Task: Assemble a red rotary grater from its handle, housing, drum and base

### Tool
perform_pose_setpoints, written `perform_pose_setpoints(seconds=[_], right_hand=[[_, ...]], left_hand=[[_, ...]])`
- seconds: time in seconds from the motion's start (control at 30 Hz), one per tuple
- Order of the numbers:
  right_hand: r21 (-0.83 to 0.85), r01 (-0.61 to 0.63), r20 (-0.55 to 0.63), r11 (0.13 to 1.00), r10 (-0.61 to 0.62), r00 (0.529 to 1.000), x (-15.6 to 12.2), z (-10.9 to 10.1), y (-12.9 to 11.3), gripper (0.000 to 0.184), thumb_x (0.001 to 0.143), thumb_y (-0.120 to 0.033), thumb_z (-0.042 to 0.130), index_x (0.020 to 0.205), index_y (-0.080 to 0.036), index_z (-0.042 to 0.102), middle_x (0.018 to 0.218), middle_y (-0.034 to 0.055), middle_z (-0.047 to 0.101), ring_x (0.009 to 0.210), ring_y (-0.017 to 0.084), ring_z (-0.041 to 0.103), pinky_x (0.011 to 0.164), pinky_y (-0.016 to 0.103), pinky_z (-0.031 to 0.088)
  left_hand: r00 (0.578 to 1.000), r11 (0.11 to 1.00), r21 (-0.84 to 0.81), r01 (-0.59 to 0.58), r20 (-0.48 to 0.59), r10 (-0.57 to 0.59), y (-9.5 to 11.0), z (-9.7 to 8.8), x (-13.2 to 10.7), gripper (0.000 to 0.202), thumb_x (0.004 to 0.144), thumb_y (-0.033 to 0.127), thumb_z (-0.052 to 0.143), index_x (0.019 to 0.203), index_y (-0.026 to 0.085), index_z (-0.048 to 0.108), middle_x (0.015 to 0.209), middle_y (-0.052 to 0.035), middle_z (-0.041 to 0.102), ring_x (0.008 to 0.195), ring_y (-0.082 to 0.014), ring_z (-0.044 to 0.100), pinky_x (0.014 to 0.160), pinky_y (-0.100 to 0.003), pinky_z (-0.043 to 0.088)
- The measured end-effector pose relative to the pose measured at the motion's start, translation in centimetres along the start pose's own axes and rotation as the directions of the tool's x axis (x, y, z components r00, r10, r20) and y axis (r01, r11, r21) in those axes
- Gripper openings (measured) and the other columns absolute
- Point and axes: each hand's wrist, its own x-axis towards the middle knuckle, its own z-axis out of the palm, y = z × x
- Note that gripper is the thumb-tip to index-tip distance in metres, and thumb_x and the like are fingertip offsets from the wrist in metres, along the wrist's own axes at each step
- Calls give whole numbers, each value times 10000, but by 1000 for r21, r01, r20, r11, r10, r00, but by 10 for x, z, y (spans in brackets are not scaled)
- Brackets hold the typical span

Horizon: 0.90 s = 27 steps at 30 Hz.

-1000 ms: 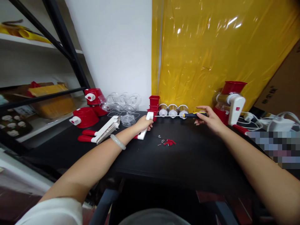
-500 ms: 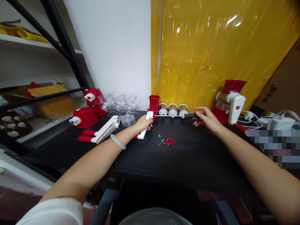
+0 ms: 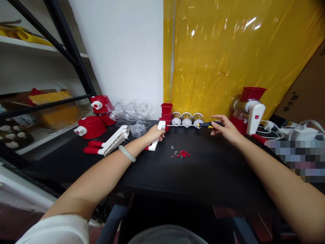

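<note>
My left hand (image 3: 154,134) is closed round a white crank handle (image 3: 153,145) with a red grip, held above the black table. In my right hand (image 3: 222,127) is a screwdriver (image 3: 209,125) with a dark blue and yellow handle, gripped by its end. Its long shaft runs level to the left, and the tip meets the white end of the crank handle. Whether the tip sits in a screw is too small to tell. Small red parts (image 3: 183,154) and several metal bits (image 3: 175,152) lie on the table below the shaft.
Behind the shaft stand red hoppers (image 3: 166,112) and three metal grater drums (image 3: 187,118). Spare white handles (image 3: 114,140), red bases (image 3: 92,127) and clear plastic parts (image 3: 138,117) are at left. An assembled red-and-white grater (image 3: 250,110) stands at right beside white cables (image 3: 276,132).
The fingers of my right hand have shifted slightly on the screwdriver handle. The crank handle and the shaft stay nearly where they were.
</note>
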Motion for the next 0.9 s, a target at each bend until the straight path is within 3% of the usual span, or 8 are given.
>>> perform_pose_setpoints(seconds=[0.17, 0.4, 0.53, 0.73, 0.83, 0.9], right_hand=[[-80, 17, -17, 997, -18, 1000, 1, 1, 1, 519, 772, -581, 637, 1141, -243, 500, 676, -24, 623, 510, 141, 613, 555, 302, 534], [-196, -9, -18, 981, 5, 1000, 0, 1, -1, 506, 812, -626, 553, 1116, -224, 517, 493, -55, 552, 347, 134, 514, 364, 240, 400], [-230, -25, -22, 973, 21, 1000, 0, 3, -2, 459, 829, -624, 528, 1059, -227, 537, 461, -48, 536, 346, 143, 518, 358, 249, 406], [-63, -63, -1, 996, 64, 998, 0, 7, 2, 523, 741, -548, 686, 1125, -247, 497, 756, -4, 641, 552, 157, 647, 571, 341, 585], [-17, -18, 14, 1000, 18, 1000, -3, 7, 1, 649, 635, -489, 792, 1148, -256, 471, 899, 5, 623, 658, 171, 676, 624, 369, 609], [-27, 10, 19, 1000, -10, 1000, -4, 5, 0, 620, 607, -488, 810, 1073, -245, 481, 891, 2, 624, 683, 177, 682, 624, 360, 609]], left_hand=[[1000, 1000, 5, 15, 0, -15, 2, 1, -3, 87, 753, 67, 525, 736, 149, 499, 503, 26, 537, 374, -87, 480, 413, -202, 419], [1000, 1000, 1, 19, 5, -19, 2, 1, -2, 97, 755, 59, 515, 730, 150, 494, 499, 24, 534, 373, -91, 479, 410, -206, 418], [1000, 1000, -1, 10, -1, -10, 2, 1, -2, 91, 758, 64, 513, 742, 151, 493, 506, 23, 536, 377, -93, 479, 409, -209, 420], [1000, 1000, -6, 0, -10, 0, 3, 0, -2, 86, 750, 71, 518, 732, 152, 496, 508, 22, 534, 376, -92, 475, 405, -208, 422], [1000, 1000, -4, -14, -14, 14, 2, 0, -1, 83, 746, 66, 517, 727, 146, 503, 506, 16, 540, 376, -94, 481, 400, -206, 420], [1000, 1000, -8, -20, -11, 20, 1, 0, 0, 88, 742, 63, 518, 718, 145, 500, 498, 17, 539, 369, -90, 476, 398, -201, 414]])
